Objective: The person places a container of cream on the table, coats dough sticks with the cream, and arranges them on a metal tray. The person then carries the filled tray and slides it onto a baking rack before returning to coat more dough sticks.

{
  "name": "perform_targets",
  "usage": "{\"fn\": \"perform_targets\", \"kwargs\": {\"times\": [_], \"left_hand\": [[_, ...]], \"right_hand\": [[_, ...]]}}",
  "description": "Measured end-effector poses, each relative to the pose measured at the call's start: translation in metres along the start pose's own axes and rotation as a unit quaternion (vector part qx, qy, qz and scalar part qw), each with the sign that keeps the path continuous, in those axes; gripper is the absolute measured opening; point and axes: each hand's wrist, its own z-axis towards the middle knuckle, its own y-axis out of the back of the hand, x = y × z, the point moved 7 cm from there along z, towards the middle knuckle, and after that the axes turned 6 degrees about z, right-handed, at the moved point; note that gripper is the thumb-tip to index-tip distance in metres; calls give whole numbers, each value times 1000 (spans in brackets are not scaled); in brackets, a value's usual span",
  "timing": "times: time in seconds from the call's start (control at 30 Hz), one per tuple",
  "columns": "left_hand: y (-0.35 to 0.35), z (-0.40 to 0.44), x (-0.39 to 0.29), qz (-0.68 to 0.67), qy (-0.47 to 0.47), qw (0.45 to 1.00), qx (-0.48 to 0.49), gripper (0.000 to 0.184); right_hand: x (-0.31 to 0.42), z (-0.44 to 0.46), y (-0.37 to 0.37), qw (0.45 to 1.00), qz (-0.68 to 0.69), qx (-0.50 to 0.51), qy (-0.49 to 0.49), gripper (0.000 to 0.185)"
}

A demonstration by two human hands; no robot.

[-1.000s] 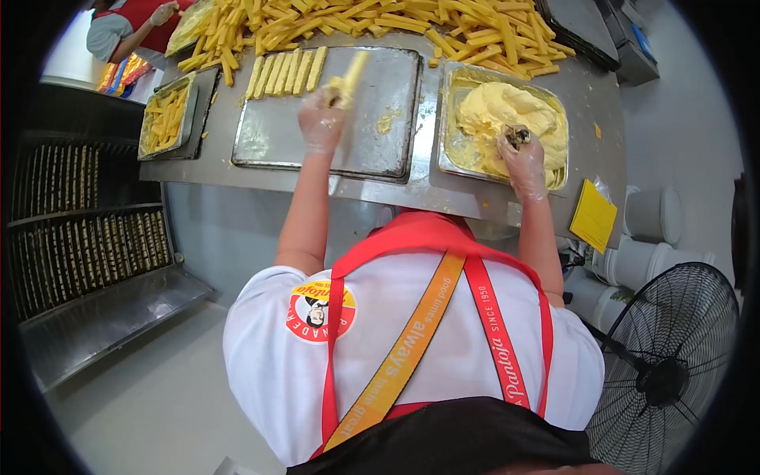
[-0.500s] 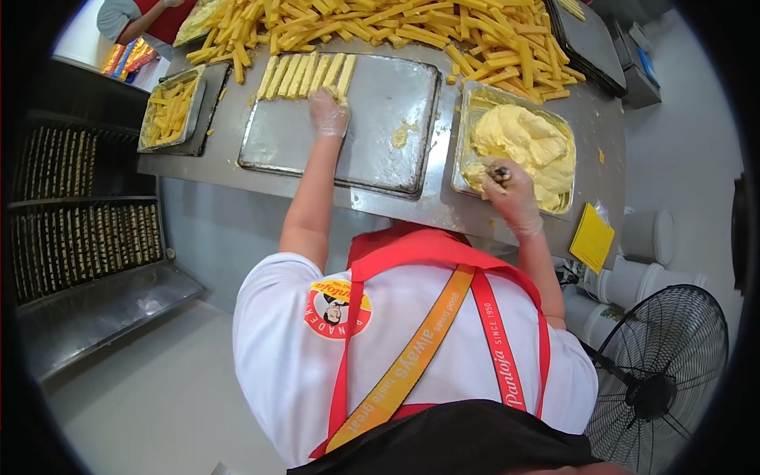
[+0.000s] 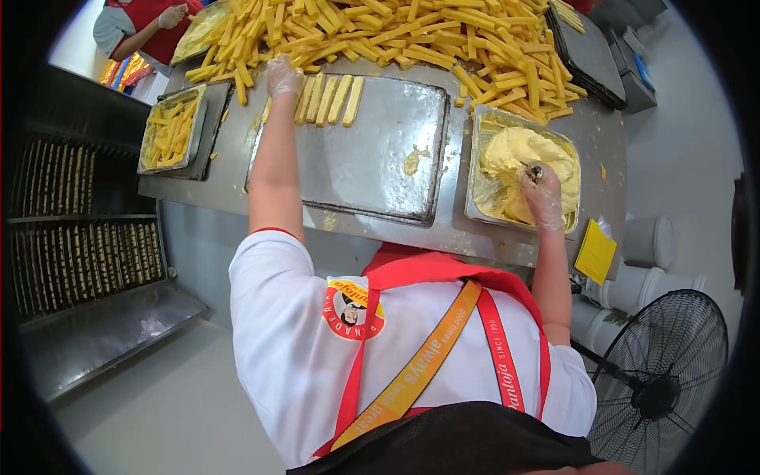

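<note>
My left hand (image 3: 283, 77), in a clear glove, reaches over the far left edge of a metal baking tray (image 3: 372, 166), beside the pile of yellow sticks (image 3: 443, 36). Its thumb looks apart from the fingers, and no held thing shows. To its right, several cream-coated sticks (image 3: 339, 100) lie side by side on the tray. In a metal tub of pale yellow cream (image 3: 526, 150), my gloved right hand (image 3: 544, 199) is closed around a tool with a dark handle (image 3: 534, 172). The tool's working end is hidden.
A smaller tub of yellow sticks (image 3: 170, 131) stands at the left table edge. Dark trays (image 3: 586, 55) are stacked at the back right. A rack (image 3: 87, 237) stands left, a fan (image 3: 657, 388) right. Another person's gloved hand (image 3: 172, 16) is at the top left.
My left hand has moved away from the right end of the stick row, left and farther out toward the pile. My right hand, with the tool, has moved slightly right within the tub.
</note>
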Motion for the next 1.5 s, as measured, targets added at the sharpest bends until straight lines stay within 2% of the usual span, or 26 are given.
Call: {"fn": "perform_targets", "kwargs": {"times": [0.03,0.1,0.2,0.23,0.33,0.43,0.47,0.53,0.57,0.63,0.67,0.7,0.77,0.8,0.83,0.87,0.93,0.97,1.07,1.1,1.13,1.2,1.23,1.37,1.47,1.5], "left_hand": [[-8,7,-1,15,2,999,43,37],[-12,11,-3,1,-28,999,-20,32],[-35,23,5,2,-86,990,-116,25],[-34,24,3,-7,-106,986,-132,22],[-11,24,-7,-55,-164,974,-144,17],[36,-1,-21,-189,-235,925,-229,18],[59,-13,-26,-239,-251,902,-257,18],[102,-44,-46,-297,-226,900,-227,20],[131,-70,-65,-363,-208,886,-199,21],[130,-102,-93,-523,-200,818,-130,25],[139,-127,-113,-514,-237,814,-129,25],[136,-151,-133,-540,-214,813,-36,25],[128,-204,-165,-546,-163,815,111,24],[138,-231,-181,-507,-201,830,115,26],[143,-253,-198,-467,-238,843,120,27],[137,-272,-210,-471,-290,829,81,28],[131,-292,-224,-472,-268,830,129,28],[130,-298,-228,-462,-279,836,106,28],[123,-301,-238,-438,-307,843,50,27],[120,-300,-240,-435,-316,842,43,26],[118,-300,-240,-432,-324,841,38,26],[108,-299,-241,-398,-319,859,43,25],[105,-299,-242,-382,-317,867,45,25],[105,-294,-243,-375,-310,872,61,25],[104,-291,-241,-381,-290,875,66,26],[108,-291,-240,-383,-282,877,70,26]], "right_hand": [[11,-4,-4,998,-40,-11,50,20],[48,-20,-16,992,-74,32,101,21],[40,-30,-26,944,229,144,-190,22],[32,-22,-21,939,253,132,-190,22],[-8,2,10,990,76,-14,-118,23],[52,-16,-10,987,-82,-33,138,23],[49,-15,-17,999,12,24,44,22],[43,-27,-32,959,202,134,-145,21],[38,-18,-27,960,201,122,-152,21],[16,12,-9,988,100,51,-108,23],[10,16,-2,995,49,17,-85,23],[24,16,-3,996,70,10,-50,23],[60,-3,-13,993,-23,48,101,24],[78,-18,-17,980,-71,66,176,24],[76,-24,-18,986,70,136,65,21],[64,-23,-17,982,94,163,-3,23],[34,-13,-17,956,143,214,-139,25],[27,0,-6,969,68,177,-160,23],[44,6,11,979,-131,-14,158,22],[56,-1,16,981,-77,-40,176,21],[53,-4,19,990,102,-37,89,21],[45,-18,11,890,444,-26,-96,21],[54,-21,10,870,481,-4,-105,22],[-5,-10,-4,912,385,-63,-128,21],[10,-8,2,938,318,-74,-116,22],[22,-10,0,918,375,-61,-110,22]]}}
